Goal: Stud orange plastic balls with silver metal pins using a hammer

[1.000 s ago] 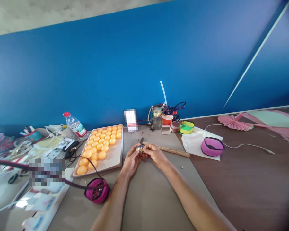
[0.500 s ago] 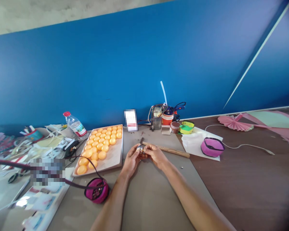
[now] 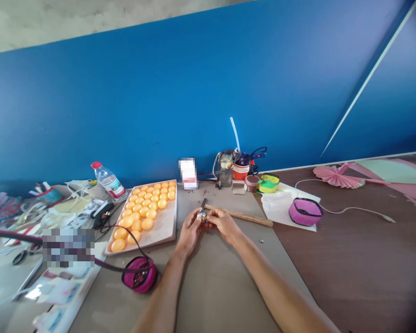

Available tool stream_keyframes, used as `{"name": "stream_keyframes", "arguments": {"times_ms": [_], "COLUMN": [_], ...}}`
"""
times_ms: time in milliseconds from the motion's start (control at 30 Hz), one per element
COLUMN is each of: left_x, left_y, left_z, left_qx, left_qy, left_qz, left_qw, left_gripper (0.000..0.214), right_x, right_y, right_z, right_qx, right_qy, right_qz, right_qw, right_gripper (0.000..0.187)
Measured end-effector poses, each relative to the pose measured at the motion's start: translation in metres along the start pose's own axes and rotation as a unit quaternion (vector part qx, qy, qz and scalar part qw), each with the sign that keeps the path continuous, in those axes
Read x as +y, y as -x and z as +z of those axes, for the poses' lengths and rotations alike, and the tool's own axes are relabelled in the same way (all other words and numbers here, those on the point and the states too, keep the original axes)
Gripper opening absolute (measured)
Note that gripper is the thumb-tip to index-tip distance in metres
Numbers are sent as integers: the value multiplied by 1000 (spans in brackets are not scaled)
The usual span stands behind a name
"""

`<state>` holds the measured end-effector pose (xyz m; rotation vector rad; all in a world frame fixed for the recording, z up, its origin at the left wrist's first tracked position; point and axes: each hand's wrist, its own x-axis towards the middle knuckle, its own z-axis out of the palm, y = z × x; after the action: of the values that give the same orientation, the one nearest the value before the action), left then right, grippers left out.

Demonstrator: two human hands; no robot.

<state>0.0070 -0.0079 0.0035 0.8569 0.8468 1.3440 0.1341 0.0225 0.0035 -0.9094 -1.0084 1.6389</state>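
Note:
Both hands meet over the grey mat (image 3: 225,277), fingers closed around a small shiny silver-and-gold ball-like piece (image 3: 202,215). My left hand (image 3: 190,229) grips it from the left with the thumb on its near side. On the other side, the pinched fingertips of my right hand (image 3: 223,224) touch its right edge; whether they hold a separate small part is hidden. Just beyond the fingers lies a hammer (image 3: 244,216), its wooden handle pointing right. A tiny metallic bit (image 3: 261,241) rests right of my right hand.
Left stands a tray (image 3: 168,222) of orange balls, with a magenta pouch (image 3: 139,275) and a bottle (image 3: 109,181) nearby. Cables and scissors (image 3: 20,257) clutter the far left. A jar (image 3: 226,171), an orange cup (image 3: 241,171) and a purple pouch (image 3: 305,212) are behind and right.

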Motion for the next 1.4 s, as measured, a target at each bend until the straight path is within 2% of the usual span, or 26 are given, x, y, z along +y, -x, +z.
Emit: {"name": "stream_keyframes", "arguments": {"times_ms": [167, 333, 400, 433, 467, 500, 533, 600, 633, 700, 767, 833, 900, 967, 1100, 1200, 1267, 1400], "left_x": [-4, 0, 3, 4, 5, 5, 6, 6, 6, 6, 7, 8, 8, 9, 10, 11, 11, 11], "left_y": [-1, -2, -3, -3, -3, -3, -3, -4, -4, -4, -5, -5, -5, -5, -7, -8, -9, -9], "left_z": [-1, 1, 1, 0, 0, -1, -2, -3, -4, -4, -4, -5, -5, -5, -7, -7, -7, -7], "left_qx": [5, -9, -16, -16, -15, -11, -6, 4, 10, 18, 21, 19, 17, 25, 58, 66, 67, 80], "left_qy": [-9, 19, 38, 46, 54, 62, 69, 81, 85, 97, 112, 125, 131, 137, 170, 195, 203, 198], "left_qz": [-1, 10, 8, 6, 2, -1, -2, -2, -1, -2, -8, -19, -26, -36, -58, -51, -44, -39], "left_qw": [1000, 1000, 999, 999, 998, 998, 998, 997, 996, 995, 993, 992, 991, 990, 982, 977, 976, 976], "left_gripper": [34, 32, 31, 30, 30, 31, 31, 30, 29, 28, 30, 34, 36, 36, 33, 31, 30, 32], "right_x": [1, -3, -5, -6, -7, -8, -9, -9, -8, -7, -5, -3, -3, -5, -14, -19, -18, -15], "right_y": [0, 0, -2, -3, -3, -3, -3, -2, -1, 1, 1, -1, -2, -2, 5, 14, 17, 18], "right_z": [1, 2, -1, -4, -7, -11, -15, -21, -24, -28, -31, -33, -34, -33, -23, -13, -9, -7], "right_qx": [15, -5, 19, 52, 94, 140, 186, 228, 229, 210, 187, 176, 171, 177, 218, 203, 186, 161], "right_qy": [21, 8, 45, 92, 157, 237, 319, 476, 542, 639, 691, 715, 722, 715, 650, 595, 584, 598], "right_qz": [-6, -19, -53, -81, -115, -150, -181, -201, -189, -145, -111, -100, -107, -141, -293, -397, -422, -415], "right_qw": [1000, 1000, 997, 991, 976, 950, 911, 825, 786, 726, 689, 669, 662, 661, 667, 669, 668, 666], "right_gripper": [21, 21, 17, 14, 11, 8, 7, 17, 22, 27, 27, 25, 23, 21, 22, 22, 20, 18]}}
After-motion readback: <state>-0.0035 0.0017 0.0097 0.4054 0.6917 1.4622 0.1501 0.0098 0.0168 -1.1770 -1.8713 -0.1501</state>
